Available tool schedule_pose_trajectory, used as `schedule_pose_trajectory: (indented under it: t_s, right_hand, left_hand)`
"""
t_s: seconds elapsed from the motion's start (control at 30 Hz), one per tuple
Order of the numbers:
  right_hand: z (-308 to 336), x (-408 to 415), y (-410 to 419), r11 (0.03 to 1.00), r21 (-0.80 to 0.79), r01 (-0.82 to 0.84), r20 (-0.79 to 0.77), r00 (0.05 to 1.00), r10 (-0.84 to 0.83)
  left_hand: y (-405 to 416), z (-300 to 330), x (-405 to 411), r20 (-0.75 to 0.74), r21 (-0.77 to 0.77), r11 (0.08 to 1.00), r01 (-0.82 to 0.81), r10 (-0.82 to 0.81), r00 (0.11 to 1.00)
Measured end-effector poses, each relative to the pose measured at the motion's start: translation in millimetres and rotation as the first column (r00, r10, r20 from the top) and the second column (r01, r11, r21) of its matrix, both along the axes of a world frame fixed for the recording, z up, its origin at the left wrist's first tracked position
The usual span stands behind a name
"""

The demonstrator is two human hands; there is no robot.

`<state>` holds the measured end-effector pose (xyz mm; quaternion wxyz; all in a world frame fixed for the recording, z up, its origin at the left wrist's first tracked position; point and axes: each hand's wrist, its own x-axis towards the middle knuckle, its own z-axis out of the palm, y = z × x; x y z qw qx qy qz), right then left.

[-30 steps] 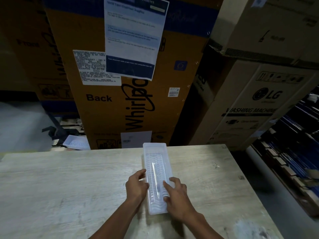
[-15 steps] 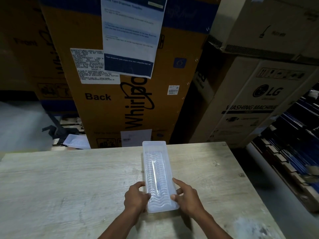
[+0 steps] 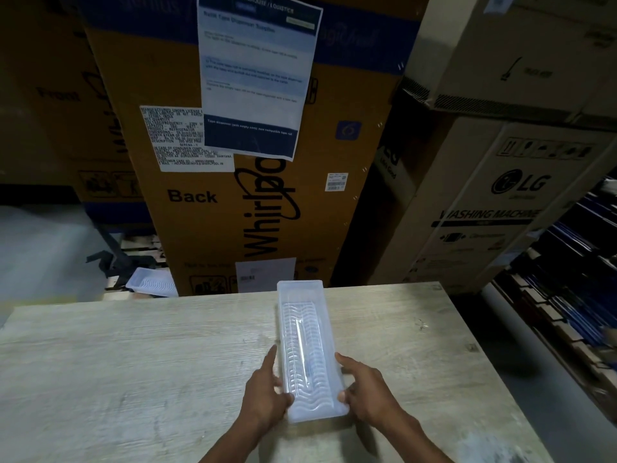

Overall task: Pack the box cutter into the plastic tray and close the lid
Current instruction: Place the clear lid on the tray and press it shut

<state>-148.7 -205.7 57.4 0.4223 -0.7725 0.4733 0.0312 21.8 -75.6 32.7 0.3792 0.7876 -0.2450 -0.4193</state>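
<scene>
A long translucent plastic tray with its ribbed lid on lies lengthwise on the wooden table, running away from me. A thin dark shape under the lid, near the tray's near half, may be the box cutter; it is too faint to make out. My left hand grips the tray's near left edge, thumb on the lid. My right hand holds the near right edge, fingers curled around the corner.
Big cardboard appliance boxes stand right behind the table's far edge. A second plastic tray lies on the floor beyond the table at the left. Stacked pallets fill the right side, past the table's right edge.
Both hands have slid from the tray's middle back to its near end. The tray's near end has shifted slightly right.
</scene>
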Motion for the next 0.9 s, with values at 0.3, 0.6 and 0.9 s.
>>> schedule_pose_trajectory:
  t_s: [0.3,0.6,0.9]
  right_hand:
    - [13,42,-34,0.917,-0.181,-0.355,-0.173,0.93,0.325]
    - [1,52,-49,0.847,-0.348,-0.402,-0.256,0.91,0.326]
    - [0,93,-89,0.769,-0.461,-0.442,-0.311,0.893,0.326]
  left_hand:
    - [-18,-22,24,0.393,0.053,0.945,0.323,-0.317,0.863]
    - [-80,-18,74,0.641,0.148,0.928,0.343,-0.354,0.681]
    - [-100,-30,98,0.609,0.281,0.872,0.401,-0.485,0.628]
